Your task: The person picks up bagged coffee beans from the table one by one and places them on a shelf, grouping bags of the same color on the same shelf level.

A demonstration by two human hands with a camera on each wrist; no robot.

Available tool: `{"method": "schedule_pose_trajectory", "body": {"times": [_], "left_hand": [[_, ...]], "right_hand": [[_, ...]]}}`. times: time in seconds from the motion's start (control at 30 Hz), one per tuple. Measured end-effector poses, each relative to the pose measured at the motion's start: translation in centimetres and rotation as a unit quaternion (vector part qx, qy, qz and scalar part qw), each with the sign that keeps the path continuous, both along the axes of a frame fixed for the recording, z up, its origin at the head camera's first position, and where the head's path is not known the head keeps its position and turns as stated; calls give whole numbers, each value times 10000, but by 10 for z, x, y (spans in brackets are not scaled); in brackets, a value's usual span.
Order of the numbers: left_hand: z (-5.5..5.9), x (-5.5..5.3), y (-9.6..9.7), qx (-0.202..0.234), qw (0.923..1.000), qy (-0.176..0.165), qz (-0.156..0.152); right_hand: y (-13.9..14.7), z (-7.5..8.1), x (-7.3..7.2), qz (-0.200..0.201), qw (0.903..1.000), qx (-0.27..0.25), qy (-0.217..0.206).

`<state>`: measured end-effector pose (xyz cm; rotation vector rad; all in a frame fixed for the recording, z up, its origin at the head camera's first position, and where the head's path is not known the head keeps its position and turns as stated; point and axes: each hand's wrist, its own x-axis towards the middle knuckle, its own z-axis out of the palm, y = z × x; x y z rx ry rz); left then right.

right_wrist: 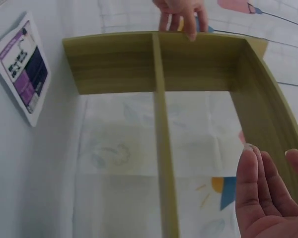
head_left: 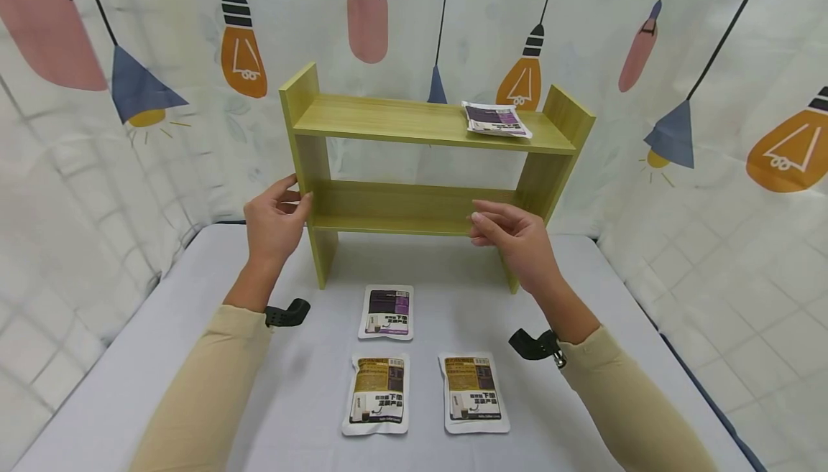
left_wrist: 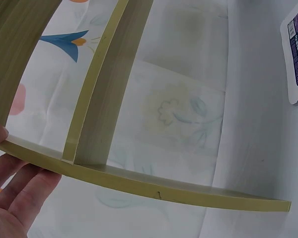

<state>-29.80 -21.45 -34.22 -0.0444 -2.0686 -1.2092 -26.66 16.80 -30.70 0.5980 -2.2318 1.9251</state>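
A yellow-green wooden shelf (head_left: pixel 420 210) with two boards stands at the back of the table. My left hand (head_left: pixel 274 224) grips its left side panel, thumb at the front edge and fingers round the outer side, as the left wrist view also shows. In front of the lower board, toward the right side, hovers my right hand (head_left: pixel 514 238). Its fingers are loosely bent with nothing between them in the right wrist view. On the top board, right of centre, lies a purple-and-white packet (head_left: pixel 497 120).
Another purple-and-white packet (head_left: pixel 386 312) lies on the white table (head_left: pixel 297 400) before the shelf. Nearer me are two brown-and-white packets, a left one (head_left: pixel 377 394) and a right one (head_left: pixel 475 393). A patterned curtain (head_left: pixel 414 19) hangs close behind the shelf.
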Motion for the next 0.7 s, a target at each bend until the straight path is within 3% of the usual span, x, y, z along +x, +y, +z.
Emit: {"method": "schedule_pose_trajectory", "body": {"times": [0.23,0.7], "left_hand": [[0,-1,0,-8,10000,-5,9],[-1,-2,-1,-22,10000,-46,28]], "right_hand": [[-6,-24,-2,-50,9993,368,40],[-29,-65,-2,112,9986,475,-225]]}}
